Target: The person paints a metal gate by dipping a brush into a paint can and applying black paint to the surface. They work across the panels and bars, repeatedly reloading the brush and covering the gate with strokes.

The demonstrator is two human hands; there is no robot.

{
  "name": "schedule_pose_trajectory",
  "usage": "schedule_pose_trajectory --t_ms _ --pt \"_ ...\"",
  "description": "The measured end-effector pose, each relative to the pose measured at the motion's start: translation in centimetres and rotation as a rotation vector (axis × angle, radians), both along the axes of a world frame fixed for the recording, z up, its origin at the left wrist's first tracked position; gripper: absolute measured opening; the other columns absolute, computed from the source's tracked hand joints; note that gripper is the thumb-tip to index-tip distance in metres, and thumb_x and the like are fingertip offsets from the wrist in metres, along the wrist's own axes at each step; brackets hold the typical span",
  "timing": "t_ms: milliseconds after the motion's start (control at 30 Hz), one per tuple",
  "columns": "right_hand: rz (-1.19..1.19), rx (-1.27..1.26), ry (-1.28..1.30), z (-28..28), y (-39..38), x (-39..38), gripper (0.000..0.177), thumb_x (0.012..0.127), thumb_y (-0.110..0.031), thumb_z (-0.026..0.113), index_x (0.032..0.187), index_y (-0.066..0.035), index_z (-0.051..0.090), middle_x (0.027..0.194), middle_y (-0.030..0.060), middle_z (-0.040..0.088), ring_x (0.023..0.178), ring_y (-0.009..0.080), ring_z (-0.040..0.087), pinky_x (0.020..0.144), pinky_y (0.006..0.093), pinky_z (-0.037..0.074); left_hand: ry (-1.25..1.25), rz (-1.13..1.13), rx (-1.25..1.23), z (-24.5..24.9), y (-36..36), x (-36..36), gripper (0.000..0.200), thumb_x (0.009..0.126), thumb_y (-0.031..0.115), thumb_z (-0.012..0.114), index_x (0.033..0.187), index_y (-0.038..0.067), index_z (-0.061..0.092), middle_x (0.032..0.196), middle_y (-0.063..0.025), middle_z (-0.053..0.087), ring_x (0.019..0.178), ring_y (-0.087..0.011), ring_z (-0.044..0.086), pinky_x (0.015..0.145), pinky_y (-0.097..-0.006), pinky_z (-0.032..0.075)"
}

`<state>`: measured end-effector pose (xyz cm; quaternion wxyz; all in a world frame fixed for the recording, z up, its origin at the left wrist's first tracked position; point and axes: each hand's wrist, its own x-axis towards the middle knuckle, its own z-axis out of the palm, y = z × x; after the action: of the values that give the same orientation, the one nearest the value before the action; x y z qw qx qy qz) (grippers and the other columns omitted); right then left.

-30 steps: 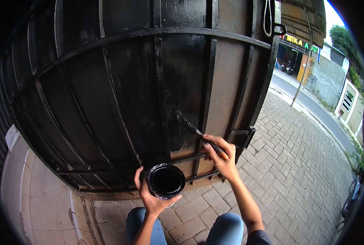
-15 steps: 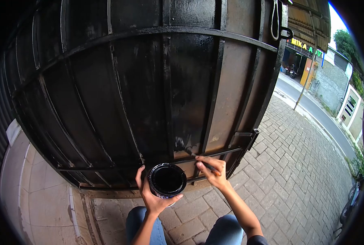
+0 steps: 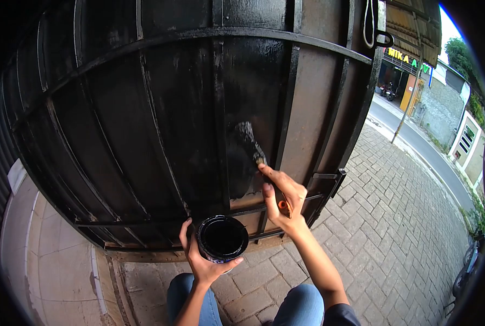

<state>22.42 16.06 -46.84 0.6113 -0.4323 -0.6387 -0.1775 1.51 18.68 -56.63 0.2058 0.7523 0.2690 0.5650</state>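
My left hand (image 3: 204, 265) is wrapped round a can of black paint (image 3: 222, 238), held upright with its mouth facing up. My right hand (image 3: 286, 198) grips a paintbrush (image 3: 252, 142) by its handle, whose orange end shows below my fingers. The paint-covered bristles point up and lie against a panel of the metal gate (image 3: 188, 119). Dark paint covers the left and middle panels. Toward the right, the panels (image 3: 308, 103) show a brownish, rusty surface between black bars. A brownish strip (image 3: 242, 202) also shows low on the brushed panel.
Grey paving bricks (image 3: 384, 217) spread to the right and under my knees (image 3: 302, 304). At left lies a pale tiled floor (image 3: 47, 244). A metal latch (image 3: 329, 176) juts from the gate's right edge. Beyond are a post (image 3: 405, 108), a road and a shop.
My right hand has moved the paintbrush up the panel from near the lower crossbar. The bristles now point more upward. My left hand and the paint can have stayed nearly still.
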Motion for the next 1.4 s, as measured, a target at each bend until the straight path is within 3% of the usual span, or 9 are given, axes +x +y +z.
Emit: schedule_pose_trajectory --t_ms 233,500,733,900,967,1200,1300,1367,1400 --pt "0.052 -0.208 0.114 -6.3 -2.2 0.2 0.027 0.080 0.002 0.057 0.106 0.005 0.067 0.092 0.0197 0.071 0.081 0.0285 0.071 0.076 0.0292 0.053 -0.019 0.007 -0.002 -0.2 0.0 -0.3 0.084 0.054 0.061 0.084 0.103 -0.005 0.063 0.116 -0.0199 0.056 0.136 -0.0364 0.027 0.107 -0.0525 0.035" --pt "0.151 -0.093 0.332 5.1 -1.6 -0.8 0.030 0.085 0.000 0.057 0.114 0.004 0.065 0.093 0.0157 0.072 0.079 0.0178 0.069 0.071 0.0263 0.052 -0.027 0.004 -0.023 -0.8 0.2 0.2 0.084 0.055 0.059 0.082 0.106 -0.005 0.062 0.117 -0.0190 0.057 0.134 -0.0351 0.031 0.108 -0.0482 0.033" --pt "0.153 0.010 0.013 -0.1 1.2 -0.3 0.034 0.080 0.007 0.056 0.113 0.006 0.064 0.093 0.0203 0.070 0.083 0.0255 0.071 0.077 0.0286 0.053 0.041 0.004 -0.012 -0.5 0.2 -0.2 0.084 0.055 0.058 0.082 0.107 -0.005 0.062 0.123 -0.0212 0.052 0.135 -0.0344 0.031 0.108 -0.0480 0.033" --pt "0.161 -0.104 0.000 -4.7 0.0 0.3 0.036 0.079 0.005 0.058 0.114 0.005 0.064 0.095 0.0196 0.070 0.077 0.0270 0.070 0.072 0.0302 0.054 -0.057 -0.009 -0.025 -0.2 0.1 0.1 0.083 0.056 0.060 0.083 0.104 -0.004 0.062 0.114 -0.0174 0.058 0.135 -0.0360 0.027 0.108 -0.0510 0.033" --pt "0.181 -0.246 0.027 -6.3 -0.7 0.6 0.033 0.080 0.002 0.057 0.112 0.008 0.064 0.102 0.0212 0.070 0.088 0.0282 0.071 0.082 0.0313 0.053 -0.033 -0.001 -0.011 -0.2 0.1 -0.1 0.083 0.056 0.060 0.084 0.105 -0.004 0.062 0.114 -0.0172 0.058 0.135 -0.0357 0.027 0.108 -0.0505 0.034" --pt "0.181 -0.489 -0.067 -8.4 -2.3 2.1 0.036 0.075 0.000 0.057 0.109 0.006 0.066 0.100 0.0212 0.070 0.081 0.0279 0.071 0.075 0.0315 0.055 -0.031 0.002 -0.007 -0.3 0.4 -0.2 0.083 0.056 0.058 0.084 0.106 -0.004 0.062 0.116 -0.0180 0.057 0.136 -0.0346 0.028 0.108 -0.0492 0.034" --pt "0.133 -0.544 -0.146 -8.4 -2.3 3.1 0.033 0.076 -0.009 0.061 0.108 -0.004 0.070 0.084 0.0174 0.069 0.062 0.0266 0.065 0.059 0.0327 0.052 -0.064 -0.006 -0.034 -0.3 0.3 -0.1 0.083 0.055 0.057 0.085 0.105 -0.004 0.061 0.117 -0.0178 0.056 0.136 -0.0344 0.027 0.108 -0.0496 0.036" --pt "0.110 -0.594 -0.232 -7.3 -2.3 4.1 0.034 0.074 -0.014 0.062 0.105 -0.007 0.071 0.077 0.0181 0.068 0.061 0.0293 0.065 0.060 0.0351 0.052 -0.086 -0.010 -0.055 -0.3 0.3 -0.2 0.082 0.055 0.056 0.085 0.105 -0.004 0.061 0.118 -0.0181 0.055 0.137 -0.0343 0.026 0.108 -0.0492 0.036" --pt "0.126 -0.724 -0.270 -6.0 -2.7 4.7 0.041 0.069 -0.005 0.060 0.109 -0.004 0.068 0.096 0.0148 0.070 0.073 0.0278 0.069 0.068 0.0328 0.055 -0.090 -0.012 -0.061 -0.3 0.4 -0.3 0.082 0.055 0.055 0.085 0.105 -0.004 0.061 0.118 -0.0184 0.055 0.137 -0.0344 0.026 0.108 -0.0489 0.036"
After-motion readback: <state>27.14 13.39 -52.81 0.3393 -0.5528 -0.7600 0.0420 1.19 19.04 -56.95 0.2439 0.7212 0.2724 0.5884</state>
